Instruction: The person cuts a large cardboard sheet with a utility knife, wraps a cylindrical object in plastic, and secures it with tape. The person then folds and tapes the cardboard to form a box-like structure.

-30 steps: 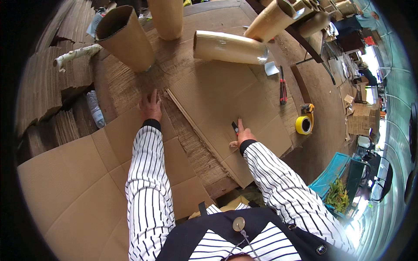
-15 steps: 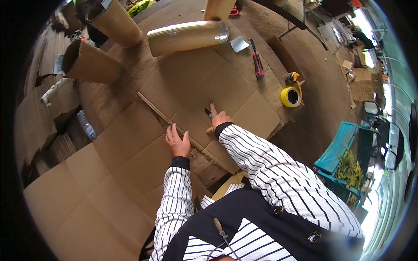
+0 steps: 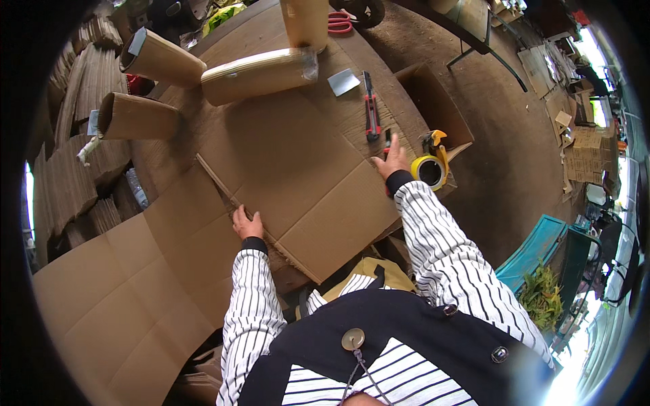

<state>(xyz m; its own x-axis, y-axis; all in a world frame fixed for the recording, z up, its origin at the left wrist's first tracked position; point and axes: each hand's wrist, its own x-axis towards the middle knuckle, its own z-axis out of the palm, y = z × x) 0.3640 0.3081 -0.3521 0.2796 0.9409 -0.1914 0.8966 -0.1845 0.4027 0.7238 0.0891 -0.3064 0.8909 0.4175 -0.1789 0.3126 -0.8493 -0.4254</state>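
Lying flat across the middle of the worktop: a large cardboard sheet, now reaching between both hands rather than sitting mostly left of them as half a second ago. Pressing palm-down on its lower left edge, fingers spread flat, holding nothing: the left hand, having slid down and left from its earlier spot. Stretching out to the sheet's right edge, having left the middle of the sheet: the right hand, fingers extended toward a small red-handled tool; impossible to tell whether gripping or only touching it. Sitting just beside that hand: a yellow tape roll. Lying a little farther up: a red box cutter. Resting along the far side: several cardboard tubes, the uppermost cut off by the frame. Showing only partly at the top edge: red scissors.
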